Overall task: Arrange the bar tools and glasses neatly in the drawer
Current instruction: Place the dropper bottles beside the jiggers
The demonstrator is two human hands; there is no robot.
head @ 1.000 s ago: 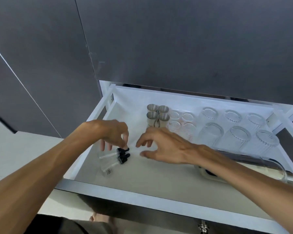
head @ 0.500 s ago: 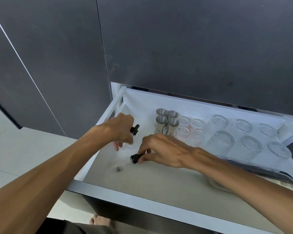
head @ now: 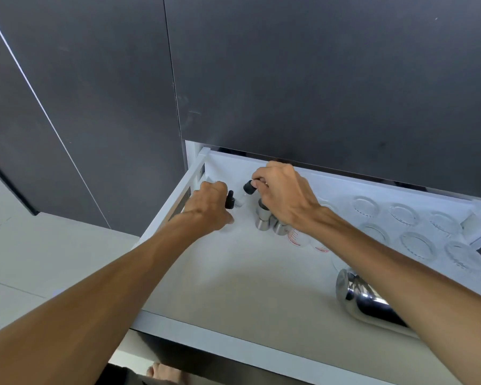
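The white drawer [head: 178,326] is pulled out below dark cabinet fronts. My left hand [head: 208,204] grips a small clear dropper bottle with a black cap [head: 229,200] near the back left corner. My right hand [head: 283,195] holds a second dropper bottle [head: 249,187] by its black cap, just beside the first. Steel jiggers [head: 263,220] stand right under my right hand. Small measuring glasses with red print [head: 299,238] sit next to them. Ribbed clear glasses [head: 417,243] stand in rows on the right.
A shiny steel shaker [head: 364,301] lies on its side at the drawer's front right, partly under my right forearm. The drawer's left rail [head: 172,201] runs close to my left hand. Pale floor [head: 25,259] lies to the left.
Both hands have carried the two dropper bottles from the front left of the drawer toward the back left corner. The camera has tilted and moved closer.
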